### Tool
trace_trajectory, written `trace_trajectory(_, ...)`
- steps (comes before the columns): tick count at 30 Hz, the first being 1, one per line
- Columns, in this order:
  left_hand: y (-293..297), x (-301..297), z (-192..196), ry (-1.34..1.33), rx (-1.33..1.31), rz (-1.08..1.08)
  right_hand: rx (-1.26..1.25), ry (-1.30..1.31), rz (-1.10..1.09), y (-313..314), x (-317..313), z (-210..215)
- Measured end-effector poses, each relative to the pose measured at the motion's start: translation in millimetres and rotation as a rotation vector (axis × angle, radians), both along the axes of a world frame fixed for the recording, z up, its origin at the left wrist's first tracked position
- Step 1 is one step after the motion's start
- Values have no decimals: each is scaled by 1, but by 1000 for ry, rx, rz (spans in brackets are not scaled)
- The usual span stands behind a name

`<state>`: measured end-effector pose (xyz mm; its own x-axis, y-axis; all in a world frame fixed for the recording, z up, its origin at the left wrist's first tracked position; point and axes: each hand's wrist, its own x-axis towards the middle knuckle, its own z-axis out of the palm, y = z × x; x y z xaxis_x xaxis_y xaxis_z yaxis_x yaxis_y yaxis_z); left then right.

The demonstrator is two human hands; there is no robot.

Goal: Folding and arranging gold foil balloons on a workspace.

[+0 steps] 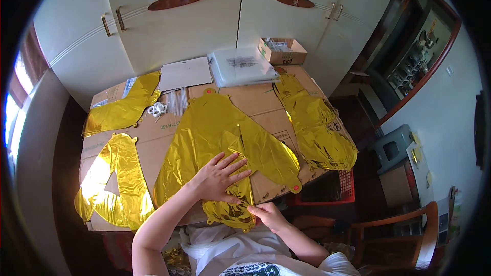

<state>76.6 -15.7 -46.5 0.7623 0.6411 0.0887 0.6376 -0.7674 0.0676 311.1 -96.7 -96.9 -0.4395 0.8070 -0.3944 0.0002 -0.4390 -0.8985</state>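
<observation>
The gold foil balloon (225,143), judged light, thin, slippery and easily creased, is pressed flat on the cardboard-covered tabletop (261,99) by the spread left hand (221,176), while its near edge, the best hold, is pinched by the right hand (268,214).

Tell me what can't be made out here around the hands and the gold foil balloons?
Head view only:
- Under the left hand: the middle gold foil balloon is hidden beneath the palm.
- Right hand: its fingertips pinch the balloon's near edge; what they grip is too small to tell.
- Open cardboard box: contents too small.
- Red crate: mostly hidden behind the cardboard tabletop.
</observation>
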Motion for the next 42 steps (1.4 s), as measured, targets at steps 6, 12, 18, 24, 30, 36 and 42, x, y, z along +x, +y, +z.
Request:
trace_trajectory(6,0,0,-1,-9,-10,5,87,-141,134,2,14,-24)
trace_trajectory(12,0,0,2,-2,-7,15,77,-178,121,-10,17,-13)
trace_trajectory(18,-1,0,2,1,0,19,-27,-132,172,-19,28,-4)
trace_trajectory(24,-3,-1,1,7,25,24,1008,-508,-156,-4,42,18)
trace_trajectory(30,-2,-1,3,10,30,27,1477,-627,6,55,7,46)
trace_trajectory(36,-1,0,2,-5,16,17,1510,-719,112,67,4,38)
trace_trajectory(42,-2,-1,2,6,0,26,1491,-712,250,72,6,46)
